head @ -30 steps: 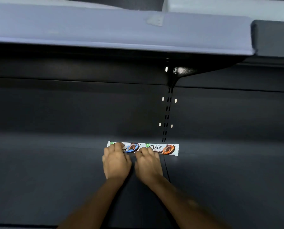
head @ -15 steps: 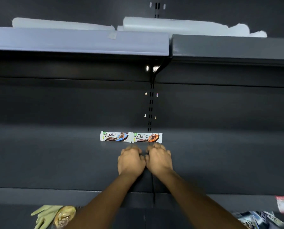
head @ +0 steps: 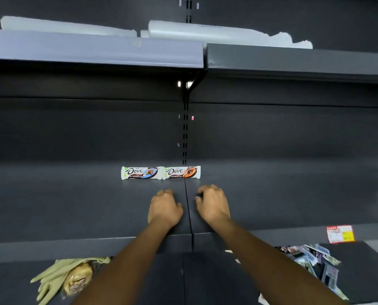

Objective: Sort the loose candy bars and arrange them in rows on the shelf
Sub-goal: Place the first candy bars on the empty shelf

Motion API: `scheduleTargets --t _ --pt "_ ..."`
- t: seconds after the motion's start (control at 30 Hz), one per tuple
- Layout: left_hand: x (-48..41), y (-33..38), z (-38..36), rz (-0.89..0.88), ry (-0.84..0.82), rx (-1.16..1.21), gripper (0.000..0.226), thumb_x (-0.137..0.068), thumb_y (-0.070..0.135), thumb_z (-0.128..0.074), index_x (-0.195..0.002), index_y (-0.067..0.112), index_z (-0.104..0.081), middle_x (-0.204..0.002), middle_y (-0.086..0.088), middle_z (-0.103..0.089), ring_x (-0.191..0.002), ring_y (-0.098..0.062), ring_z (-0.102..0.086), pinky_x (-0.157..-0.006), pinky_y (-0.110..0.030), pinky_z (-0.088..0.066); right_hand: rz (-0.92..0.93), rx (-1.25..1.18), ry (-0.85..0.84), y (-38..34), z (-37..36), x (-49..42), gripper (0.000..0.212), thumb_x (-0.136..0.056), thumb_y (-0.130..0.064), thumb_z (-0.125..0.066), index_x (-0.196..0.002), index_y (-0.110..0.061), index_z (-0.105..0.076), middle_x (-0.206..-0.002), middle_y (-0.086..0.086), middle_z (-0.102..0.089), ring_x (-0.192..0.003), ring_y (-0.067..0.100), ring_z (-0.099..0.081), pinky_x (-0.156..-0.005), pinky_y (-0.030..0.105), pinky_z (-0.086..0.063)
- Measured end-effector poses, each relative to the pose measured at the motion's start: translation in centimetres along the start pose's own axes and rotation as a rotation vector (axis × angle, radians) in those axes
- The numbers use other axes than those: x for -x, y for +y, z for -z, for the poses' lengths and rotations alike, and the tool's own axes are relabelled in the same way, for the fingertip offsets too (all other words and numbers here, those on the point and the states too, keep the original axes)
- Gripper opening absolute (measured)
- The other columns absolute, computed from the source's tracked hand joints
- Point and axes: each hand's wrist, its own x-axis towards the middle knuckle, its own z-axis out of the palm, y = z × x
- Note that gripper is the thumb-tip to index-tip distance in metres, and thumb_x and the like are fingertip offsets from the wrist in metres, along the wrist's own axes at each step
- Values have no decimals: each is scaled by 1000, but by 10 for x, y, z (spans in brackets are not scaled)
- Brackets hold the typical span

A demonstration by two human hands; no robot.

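Two white Dove candy bars lie end to end at the back of the dark shelf (head: 73,205): one with a blue swirl (head: 140,172) on the left, one with an orange swirl (head: 181,172) on the right. My left hand (head: 165,209) and my right hand (head: 213,204) hover over the shelf just in front of the bars, apart from them. Both have loosely curled fingers and hold nothing. A heap of loose candy bars (head: 311,258) lies on the lower shelf at the right.
A pale glove with a wrapped snack (head: 67,276) lies on the lower shelf at the left. A red and yellow price tag (head: 340,234) sits on the shelf's front edge at the right. Above, an upper shelf (head: 95,49) carries white rolls (head: 216,33).
Both hands have let go of the two Dove bars and drawn back toward me, then spread apart. The bars stay in a row at the back. The view has tilted down and pulled back.
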Motion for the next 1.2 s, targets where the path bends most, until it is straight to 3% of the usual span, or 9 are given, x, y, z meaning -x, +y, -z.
scheduleTargets --t 0.23,0.4,0.67,1.2 --pt "-50 16 -19 -33 -20 -71 64 -90 30 -52 -145 13 -23 -154 -4 -18 -135 -26 -26 -106 -37 -34 -158 -125 19 25 -2 -66 18 -92 -25 -55 -103 -14 -64 -112 9 -62 -103 28 -58 -82 31 -47" --pt "-89 30 -41 -45 -14 -141 68 -91 31 -47 -148 18 -12 -158 -2 -2 -140 -28 -16 -108 -39 -30 -204 -126 1 33 -18 -116 23 -91 -29 -54 -107 -16 -64 -114 8 -62 -107 29 -57 -83 32 -47" --pt "-110 35 -63 -2 28 -148 64 -91 36 -43 -148 24 -17 -157 -9 -3 -139 -32 -15 -110 -40 -25 -224 -118 -46 34 -49 -144 25 -91 -35 -53 -102 -15 -64 -109 11 -64 -101 31 -60 -78 33 -49" --pt "-109 33 -65 -69 48 -174 56 -91 31 -40 -144 22 -25 -157 -4 -8 -138 -26 -18 -106 -38 -27 -254 -115 77 37 -62 -145 21 -95 -19 -45 -106 -7 -59 -108 13 -64 -100 32 -60 -75 32 -48"
